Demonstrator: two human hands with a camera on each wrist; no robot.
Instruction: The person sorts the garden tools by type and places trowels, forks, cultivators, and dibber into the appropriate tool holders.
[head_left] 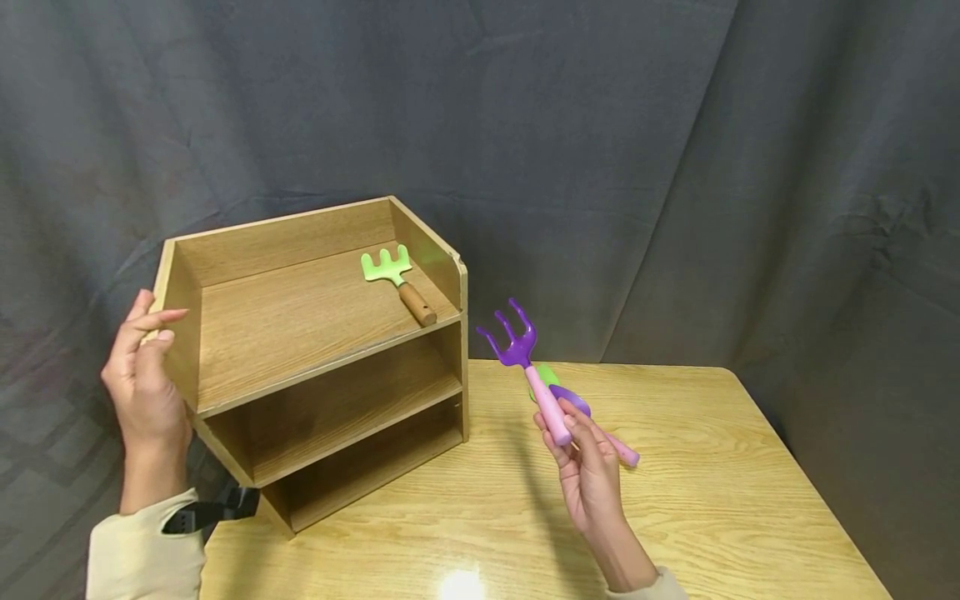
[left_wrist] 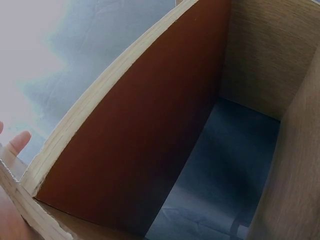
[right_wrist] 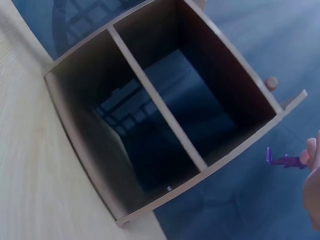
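Wooden table, grey curtain behind

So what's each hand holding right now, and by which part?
The right hand holds the purple fork by its pink handle. The left hand holds nothing; it rests against the shelf's left side.

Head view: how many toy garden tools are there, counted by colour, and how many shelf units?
Green rake with wooden handle, on the wooden shelf unit's top tier: 1
Purple rake with pink handle, held in the right hand: 1
Purple tool with pink handle, lying on the table behind that hand: 1
Wooden shelf unit, touched by the left hand: 1
Total: 4
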